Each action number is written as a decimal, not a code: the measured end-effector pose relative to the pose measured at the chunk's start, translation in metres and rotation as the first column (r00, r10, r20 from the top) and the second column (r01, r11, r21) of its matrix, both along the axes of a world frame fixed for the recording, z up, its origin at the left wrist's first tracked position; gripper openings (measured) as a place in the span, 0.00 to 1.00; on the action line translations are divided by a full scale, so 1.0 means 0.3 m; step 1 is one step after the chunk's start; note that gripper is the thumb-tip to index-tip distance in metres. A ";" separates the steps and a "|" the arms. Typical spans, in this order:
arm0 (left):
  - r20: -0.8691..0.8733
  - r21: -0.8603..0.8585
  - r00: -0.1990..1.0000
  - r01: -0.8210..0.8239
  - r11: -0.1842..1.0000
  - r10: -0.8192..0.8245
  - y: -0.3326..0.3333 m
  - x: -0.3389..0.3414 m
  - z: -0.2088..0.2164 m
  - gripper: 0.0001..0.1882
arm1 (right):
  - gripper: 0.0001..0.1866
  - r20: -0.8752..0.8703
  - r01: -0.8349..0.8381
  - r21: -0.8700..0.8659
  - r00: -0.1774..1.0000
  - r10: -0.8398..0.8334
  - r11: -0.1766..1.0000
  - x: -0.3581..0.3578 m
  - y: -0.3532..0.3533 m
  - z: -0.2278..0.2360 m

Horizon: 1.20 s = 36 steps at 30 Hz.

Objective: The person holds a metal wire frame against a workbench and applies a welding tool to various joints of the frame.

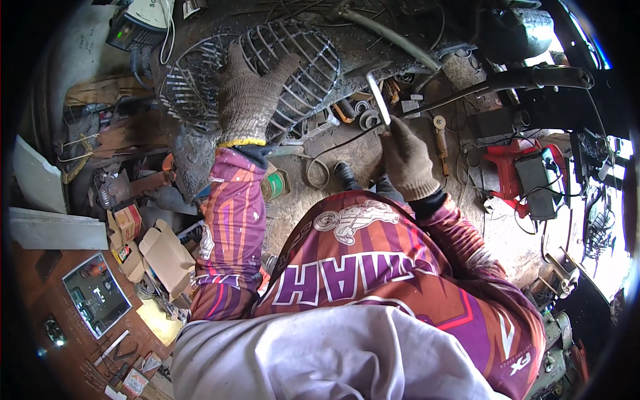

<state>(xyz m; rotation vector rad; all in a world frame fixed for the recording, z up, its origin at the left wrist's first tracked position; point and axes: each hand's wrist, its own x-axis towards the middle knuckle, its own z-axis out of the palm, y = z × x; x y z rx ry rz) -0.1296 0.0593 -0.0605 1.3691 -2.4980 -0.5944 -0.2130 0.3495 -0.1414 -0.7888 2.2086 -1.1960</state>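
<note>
My left hand (250,100), in a grey-brown knit glove with a yellow cuff, holds a round welded-bar steel grille (300,63). Its thumb stretches over the bars on the right, and some fingers are hidden among them. Another curved barred piece (190,87) lies against that hand's left side. My right hand (408,160), gloved alike, is closed around the bare metal handle of a chipping hammer (377,93). The hammer's dark, narrow head is raised just right of the grille, apart from it. Both grilles rest on a dark, grimy metal workbench (313,133).
A welding machine (143,23) stands at the far left. Opened cardboard boxes (165,257) and a brown board (47,300) lie at the near left. On the right are a red stool (503,170) bearing a dark box (537,183), and an angled metal bar (393,37) at the back.
</note>
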 end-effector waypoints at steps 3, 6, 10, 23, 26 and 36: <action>0.053 0.009 0.998 -0.032 0.999 0.031 0.018 -0.003 0.008 0.65 | 0.21 0.090 0.045 -0.099 0.995 -0.036 0.994 0.024 0.034 0.015; 0.008 0.004 1.000 -0.018 1.000 0.018 0.012 0.001 -0.001 0.65 | 0.19 0.302 0.109 -0.248 0.953 -0.031 0.963 0.057 0.019 -0.008; -0.009 -0.001 1.000 -0.004 1.000 0.004 0.000 0.000 0.000 0.64 | 0.22 0.508 0.153 -0.119 0.858 -0.073 0.981 0.047 0.007 -0.036; -0.044 -0.045 0.997 0.056 0.997 -0.058 0.005 -0.002 -0.002 0.64 | 0.19 0.193 -0.005 0.025 0.981 0.000 1.000 0.055 -0.012 0.008; 0.026 -0.032 1.000 -0.013 0.999 0.014 0.017 0.000 -0.009 0.64 | 0.18 0.089 -0.051 -0.054 0.994 0.056 0.997 0.061 0.020 0.025; -0.043 -0.048 0.999 0.023 0.999 -0.026 -0.009 -0.010 -0.019 0.66 | 0.19 -0.025 -0.086 -0.026 0.996 0.086 0.996 0.046 -0.005 -0.008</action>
